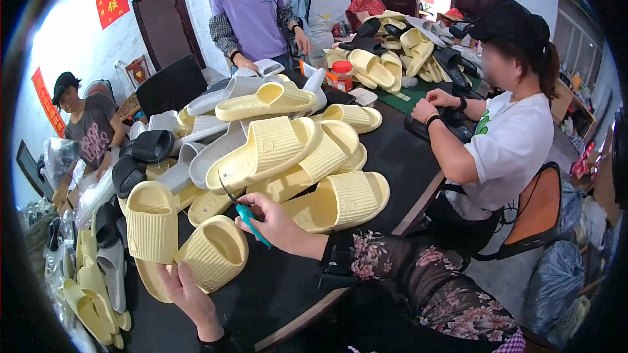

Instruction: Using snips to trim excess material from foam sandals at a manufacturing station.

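My left hand [190,294] pinches the lower end of a pale yellow ribbed slipper [152,229], which stands tilted up from the table. Another yellow slipper [212,255] lies beside it, close to my fingers. In my right hand [281,225] is a pair of small thread snips [251,222] with a teal handle, its thin dark blades pointing up and left. Just beyond those blades, a yellow slipper [261,153] rests on the pile. To the right of my right hand lies another yellow slipper [340,202].
Grey slippers [176,173] and black slippers [154,146] mix into the pile on the dark table [405,157]. A co-worker [504,124] sits at the right, handling something black. Others are farther back. More slippers [88,307] hang low at the left. A red-lidded jar [341,75] stands behind.
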`<action>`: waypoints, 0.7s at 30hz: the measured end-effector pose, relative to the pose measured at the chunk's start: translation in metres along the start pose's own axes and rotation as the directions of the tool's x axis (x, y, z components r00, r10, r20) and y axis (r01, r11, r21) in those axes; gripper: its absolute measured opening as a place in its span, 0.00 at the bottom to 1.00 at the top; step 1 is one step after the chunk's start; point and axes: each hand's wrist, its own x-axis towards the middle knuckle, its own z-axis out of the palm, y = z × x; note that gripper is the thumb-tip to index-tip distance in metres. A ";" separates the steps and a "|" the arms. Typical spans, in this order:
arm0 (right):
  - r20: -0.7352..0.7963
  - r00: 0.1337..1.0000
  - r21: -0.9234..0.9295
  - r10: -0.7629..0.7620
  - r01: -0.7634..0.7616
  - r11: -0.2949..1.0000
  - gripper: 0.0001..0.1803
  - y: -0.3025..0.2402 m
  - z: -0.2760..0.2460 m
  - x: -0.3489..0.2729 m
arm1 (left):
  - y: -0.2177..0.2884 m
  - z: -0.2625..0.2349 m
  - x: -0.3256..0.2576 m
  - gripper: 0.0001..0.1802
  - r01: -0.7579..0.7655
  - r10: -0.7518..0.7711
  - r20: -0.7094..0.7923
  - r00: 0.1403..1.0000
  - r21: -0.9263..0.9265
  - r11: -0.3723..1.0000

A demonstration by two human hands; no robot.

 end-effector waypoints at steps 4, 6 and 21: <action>-0.038 0.998 -0.037 0.058 -0.059 0.998 0.23 -0.007 -0.003 -0.001 | -0.001 0.004 0.004 0.24 -0.033 0.033 -0.026 0.999 0.018 0.999; -0.069 0.993 0.002 0.097 -0.097 0.995 0.22 -0.013 -0.005 -0.002 | 0.001 0.004 0.005 0.24 -0.055 0.056 -0.009 0.998 0.055 0.997; 0.154 0.950 0.079 -0.270 0.261 0.962 0.17 0.040 -0.003 0.015 | 0.048 0.059 0.010 0.26 0.022 0.028 0.184 0.983 -0.265 0.964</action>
